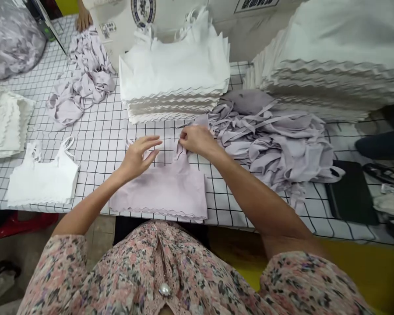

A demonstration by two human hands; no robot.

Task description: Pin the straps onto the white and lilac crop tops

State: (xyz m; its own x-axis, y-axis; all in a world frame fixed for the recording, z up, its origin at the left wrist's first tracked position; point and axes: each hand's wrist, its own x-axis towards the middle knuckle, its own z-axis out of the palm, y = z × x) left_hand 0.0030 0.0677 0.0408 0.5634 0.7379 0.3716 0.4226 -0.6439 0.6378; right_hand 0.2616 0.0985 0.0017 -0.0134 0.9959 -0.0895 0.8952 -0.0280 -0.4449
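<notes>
A pale lilac camisole top [164,192] lies flat on the checked table [98,135] right in front of me, its scalloped hem toward me. My left hand [138,155] rests over the top's left strap area with fingers stretched out and apart. My right hand [194,139] is closed in a pinch on the top's right strap. Just right of that hand lies a loose heap of lilac tops [276,140].
A tall stack of folded white tops [175,83] stands behind the lilac top, and a bigger white stack [331,74] at the right. One white top [42,179] lies flat at left. Another lilac heap [85,74] sits far left, touched by another person's hand [83,19]. A black tray [351,197] lies at right.
</notes>
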